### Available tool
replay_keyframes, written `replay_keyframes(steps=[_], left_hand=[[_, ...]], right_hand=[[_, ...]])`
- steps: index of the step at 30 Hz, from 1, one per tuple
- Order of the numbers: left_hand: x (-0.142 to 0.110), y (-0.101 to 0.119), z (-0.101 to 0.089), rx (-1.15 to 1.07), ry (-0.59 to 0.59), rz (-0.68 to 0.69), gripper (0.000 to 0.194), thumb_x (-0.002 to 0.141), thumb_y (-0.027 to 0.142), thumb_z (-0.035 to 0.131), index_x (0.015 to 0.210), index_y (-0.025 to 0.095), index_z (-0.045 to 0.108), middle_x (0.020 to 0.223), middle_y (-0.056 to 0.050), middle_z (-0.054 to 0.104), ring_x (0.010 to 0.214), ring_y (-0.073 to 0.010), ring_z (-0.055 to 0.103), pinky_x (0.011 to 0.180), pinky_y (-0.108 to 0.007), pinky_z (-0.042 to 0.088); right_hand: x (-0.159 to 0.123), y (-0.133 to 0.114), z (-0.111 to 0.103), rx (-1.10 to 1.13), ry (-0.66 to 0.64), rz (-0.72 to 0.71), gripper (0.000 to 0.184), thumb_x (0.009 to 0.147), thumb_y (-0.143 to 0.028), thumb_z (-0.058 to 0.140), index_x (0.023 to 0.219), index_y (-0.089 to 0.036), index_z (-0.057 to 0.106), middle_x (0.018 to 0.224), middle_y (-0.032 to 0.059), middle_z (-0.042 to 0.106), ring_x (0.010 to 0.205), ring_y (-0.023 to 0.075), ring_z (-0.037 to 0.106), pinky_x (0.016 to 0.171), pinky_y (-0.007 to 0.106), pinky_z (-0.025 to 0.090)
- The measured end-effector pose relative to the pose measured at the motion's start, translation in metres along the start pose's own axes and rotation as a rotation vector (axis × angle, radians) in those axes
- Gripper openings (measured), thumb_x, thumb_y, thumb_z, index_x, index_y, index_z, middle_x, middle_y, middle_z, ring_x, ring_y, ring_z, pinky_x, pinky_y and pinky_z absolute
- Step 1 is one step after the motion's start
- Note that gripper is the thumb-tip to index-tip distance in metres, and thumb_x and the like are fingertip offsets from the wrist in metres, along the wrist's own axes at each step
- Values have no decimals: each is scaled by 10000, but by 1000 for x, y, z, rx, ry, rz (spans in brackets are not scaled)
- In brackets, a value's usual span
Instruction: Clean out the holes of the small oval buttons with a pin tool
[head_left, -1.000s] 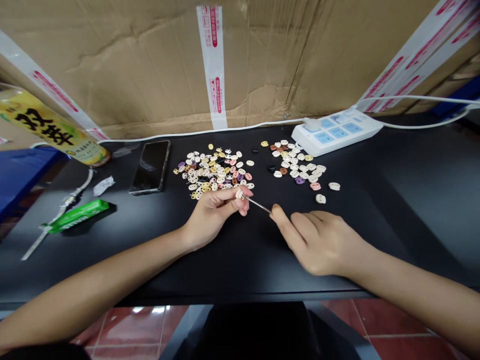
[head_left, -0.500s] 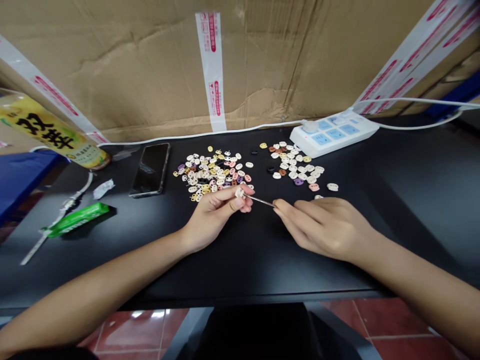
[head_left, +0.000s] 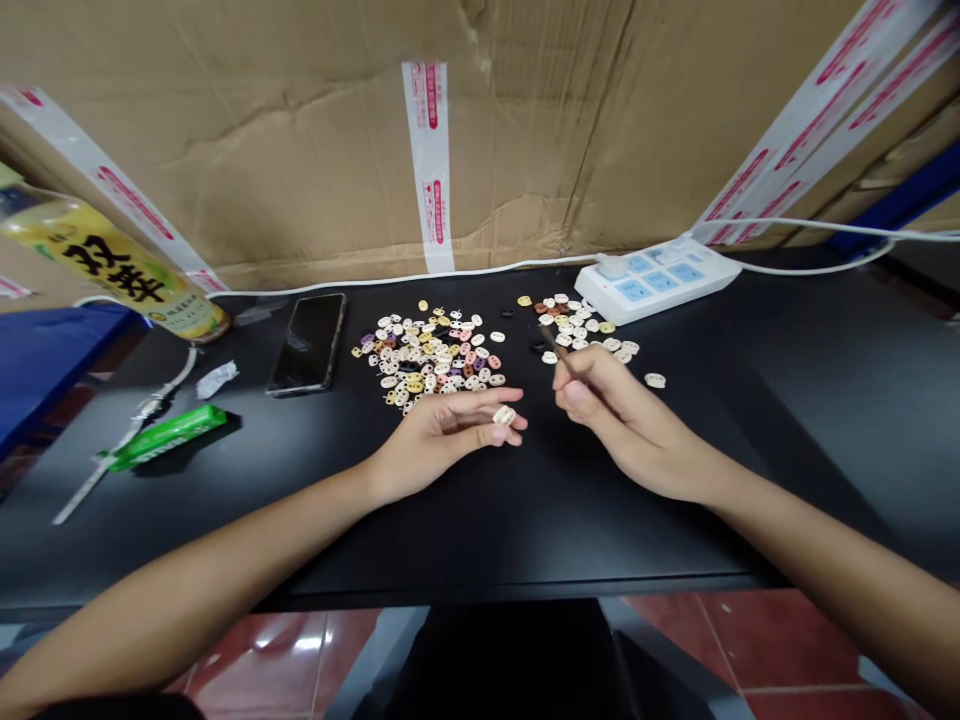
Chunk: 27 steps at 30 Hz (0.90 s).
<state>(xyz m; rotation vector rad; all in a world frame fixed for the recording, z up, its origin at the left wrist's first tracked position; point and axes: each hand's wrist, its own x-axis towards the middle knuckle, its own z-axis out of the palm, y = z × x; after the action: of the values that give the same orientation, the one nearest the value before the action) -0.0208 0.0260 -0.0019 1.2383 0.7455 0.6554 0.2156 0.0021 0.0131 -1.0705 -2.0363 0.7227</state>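
My left hand (head_left: 450,435) pinches a cream oval button-like piece (head_left: 504,415) with small holes between its thumb and fingers, above the table. To its right, my right hand (head_left: 630,415) is closed on a slim dark metal tool (head_left: 559,350), whose tip points up and away, apart from the piece. Whether the tool is a pick or tweezers I cannot tell. Behind my left hand lies a pile of similar oval pieces (head_left: 431,355) in cream, yellow, pink, purple, brown and black. Beyond my right hand is a looser group of them (head_left: 576,325), partly hidden by that hand.
A white power strip (head_left: 660,280) with a cable stands at the back right, before a cardboard wall (head_left: 300,150). On the left are a phone (head_left: 307,343), a drink bottle (head_left: 127,265), a green packet (head_left: 166,436), crumpled paper (head_left: 217,380) and a white strap (head_left: 142,425).
My right hand has drawn the tool away from the piece and turned its tip up and away. The left hand has shifted slightly right and nearer, its fingers more spread, still holding the piece.
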Motion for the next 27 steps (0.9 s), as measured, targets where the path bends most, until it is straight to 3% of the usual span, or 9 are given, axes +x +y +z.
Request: replay_keyframes(steps=[7,10,14,18,27], left_hand=[[-1,3,5,127,-64,65,205,776,181,764,978,149,764,931,-57,750,869,-152,704,871,-296,549],[0,0,6,180,-5,125,207,746,188,789,950,154,777,942,-56,739,861,-144,692,843,-272,550],[-1,-1,9,136,41,103,200,739,220,802,916,141,748,896,-55,752,846,-152,701,881,-308,551],[-3,2,10,170,46,96,181,794,263,760,909,127,729,837,-52,734,795,-139,681,813,-284,550],[-5,4,9,244,83,94,143,815,254,734,828,113,717,745,-27,690,709,-99,628,710,-223,501]], right_hand=[[-1,-2,14,170,-209,150,190,964,-385,544,938,-196,548,686,-62,354,602,95,352,541,225,313],[-1,0,17,199,-189,134,184,938,-362,579,944,-179,574,664,-78,293,575,87,300,526,228,281],[-1,0,19,212,-140,177,214,908,-370,607,912,-158,631,638,-82,280,559,85,274,505,232,254],[-1,1,19,248,-123,222,250,884,-392,631,861,-146,666,613,-79,288,547,81,263,491,233,238],[0,2,21,357,-168,248,247,869,-393,653,852,-150,692,607,-68,320,537,75,272,484,240,236]])
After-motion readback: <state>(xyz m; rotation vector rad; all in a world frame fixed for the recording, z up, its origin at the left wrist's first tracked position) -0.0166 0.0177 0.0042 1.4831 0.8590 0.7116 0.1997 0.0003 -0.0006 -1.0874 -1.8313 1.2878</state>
